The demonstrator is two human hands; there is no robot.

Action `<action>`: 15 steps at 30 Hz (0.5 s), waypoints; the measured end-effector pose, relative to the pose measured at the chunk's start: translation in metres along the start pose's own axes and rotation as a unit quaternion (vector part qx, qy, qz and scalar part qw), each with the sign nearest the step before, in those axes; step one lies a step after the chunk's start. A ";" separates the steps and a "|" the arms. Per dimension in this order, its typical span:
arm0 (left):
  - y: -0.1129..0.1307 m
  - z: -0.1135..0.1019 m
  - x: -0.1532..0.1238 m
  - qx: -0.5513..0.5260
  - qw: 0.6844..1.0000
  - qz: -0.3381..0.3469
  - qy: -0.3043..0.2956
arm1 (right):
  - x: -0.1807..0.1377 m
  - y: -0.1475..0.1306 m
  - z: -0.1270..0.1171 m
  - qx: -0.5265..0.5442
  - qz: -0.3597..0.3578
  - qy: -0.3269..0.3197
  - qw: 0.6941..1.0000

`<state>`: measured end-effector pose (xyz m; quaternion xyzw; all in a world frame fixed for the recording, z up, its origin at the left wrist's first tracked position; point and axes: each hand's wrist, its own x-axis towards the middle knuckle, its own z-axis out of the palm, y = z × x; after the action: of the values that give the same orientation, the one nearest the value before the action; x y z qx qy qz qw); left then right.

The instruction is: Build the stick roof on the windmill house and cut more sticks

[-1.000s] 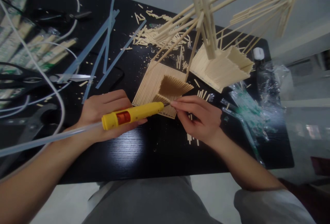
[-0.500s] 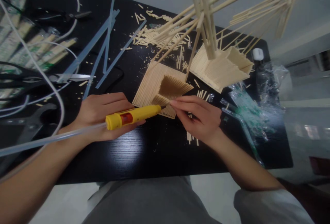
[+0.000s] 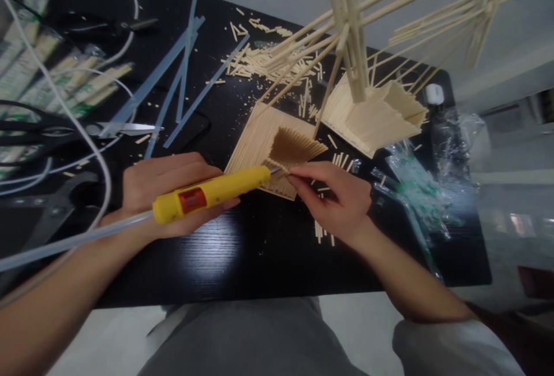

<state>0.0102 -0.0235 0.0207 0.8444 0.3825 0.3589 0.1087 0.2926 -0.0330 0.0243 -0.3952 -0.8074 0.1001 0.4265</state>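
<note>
My left hand (image 3: 167, 191) is closed around a yellow pen-shaped glue gun (image 3: 212, 192) with a clear glue stick trailing from its back end. The gun's tip rests at the near edge of a small wooden-stick model (image 3: 274, 151), a flat panel of sticks with a slanted fan-like piece on it. My right hand (image 3: 335, 200) pinches the model's near corner right beside the tip. A second, larger stick model (image 3: 374, 116) stands behind it, with long bamboo skewers (image 3: 350, 29) rising from it.
On the black table (image 3: 242, 254), scissors (image 3: 86, 131) and white cables lie at the left, with clear glue sticks (image 3: 182, 75) beside them. Cut stick pieces (image 3: 259, 64) are scattered at the back. Crumpled plastic wrappers (image 3: 415, 185) and a small bottle (image 3: 434, 94) sit at the right.
The glue gun has shifted a little left and tilted, its tip staying at the model's near edge. My right hand keeps its pinch in almost the same spot.
</note>
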 end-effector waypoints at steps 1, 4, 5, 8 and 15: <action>0.000 0.000 0.000 0.012 1.000 -0.012 0.011 | 0.000 0.000 0.000 0.003 0.001 0.001 1.000; 0.001 0.002 -0.001 0.031 0.995 -0.085 0.051 | 0.001 -0.001 0.001 0.012 0.022 0.004 1.000; 0.001 0.005 -0.001 0.023 0.991 -0.116 0.066 | 0.001 -0.002 0.001 0.015 0.033 0.005 0.999; 0.003 0.015 0.003 -0.056 0.969 -0.225 0.091 | 0.005 -0.006 0.002 0.026 0.058 0.006 0.998; 0.013 0.025 0.032 -0.270 0.902 -0.330 0.072 | 0.008 -0.012 0.003 0.025 0.084 0.007 0.996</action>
<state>0.0489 -0.0070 0.0253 0.5804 0.5343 0.4516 0.4168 0.2808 -0.0346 0.0336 -0.4515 -0.7656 0.1524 0.4322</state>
